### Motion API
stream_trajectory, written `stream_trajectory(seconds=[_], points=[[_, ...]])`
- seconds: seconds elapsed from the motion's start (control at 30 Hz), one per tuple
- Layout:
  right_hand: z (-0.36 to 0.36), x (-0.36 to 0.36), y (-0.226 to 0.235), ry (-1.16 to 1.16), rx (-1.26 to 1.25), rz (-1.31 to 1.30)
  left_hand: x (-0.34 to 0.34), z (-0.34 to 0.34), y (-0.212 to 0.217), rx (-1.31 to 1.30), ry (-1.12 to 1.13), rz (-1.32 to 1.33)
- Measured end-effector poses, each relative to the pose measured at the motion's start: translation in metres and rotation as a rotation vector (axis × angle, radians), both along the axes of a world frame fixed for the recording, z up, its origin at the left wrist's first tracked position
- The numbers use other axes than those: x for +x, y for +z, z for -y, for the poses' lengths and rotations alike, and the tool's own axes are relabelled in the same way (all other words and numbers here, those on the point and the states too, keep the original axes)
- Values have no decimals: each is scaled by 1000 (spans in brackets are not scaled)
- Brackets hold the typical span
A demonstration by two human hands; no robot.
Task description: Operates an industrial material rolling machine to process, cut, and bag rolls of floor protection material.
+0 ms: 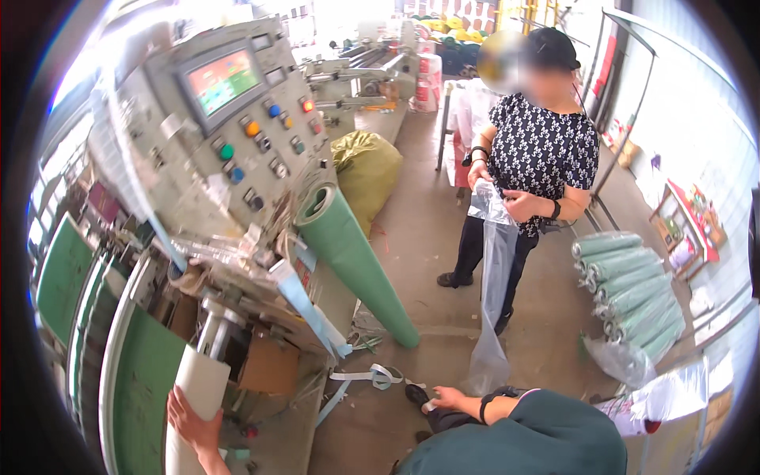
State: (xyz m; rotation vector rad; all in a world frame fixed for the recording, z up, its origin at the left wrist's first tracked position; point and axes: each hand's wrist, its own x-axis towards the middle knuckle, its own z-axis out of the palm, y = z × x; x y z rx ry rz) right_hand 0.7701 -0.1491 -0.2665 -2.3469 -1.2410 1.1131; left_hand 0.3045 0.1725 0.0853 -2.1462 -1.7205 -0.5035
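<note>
On the machine at lower left, my left hand (194, 419) lies spread over a cream-white roll (203, 381), which sits on a metal shaft (215, 331). My right hand (449, 398) hangs low in front of my dark green shirt (522, 443), a dark band round its wrist. Its fingers stand apart; at one fingertip shows a small white patch, and I cannot tell whether it is a wrap or a loose piece. Beyond the shaft stands a tilted control panel (237, 142) with coloured buttons and a lit screen (224, 81).
A co-worker (546, 134) faces me, holding long clear plastic film (496, 277). A green roll (356, 269) leans against the machine. Pale tape strips (382, 375) lie on the floor. Wrapped green rolls (629, 285) are stacked at right; a yellow-green sack (364, 174) stands behind the machine.
</note>
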Motion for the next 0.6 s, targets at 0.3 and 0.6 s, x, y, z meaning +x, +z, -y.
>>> stream_trajectory(seconds=[0.3, 0.6], points=[[-7, -55, 22, 91, 131, -93, -29, 10, -7, 97, -61, 90], [121, 42, -57, -336, -34, -175, -37, 17, 1, -28, 41, -26]])
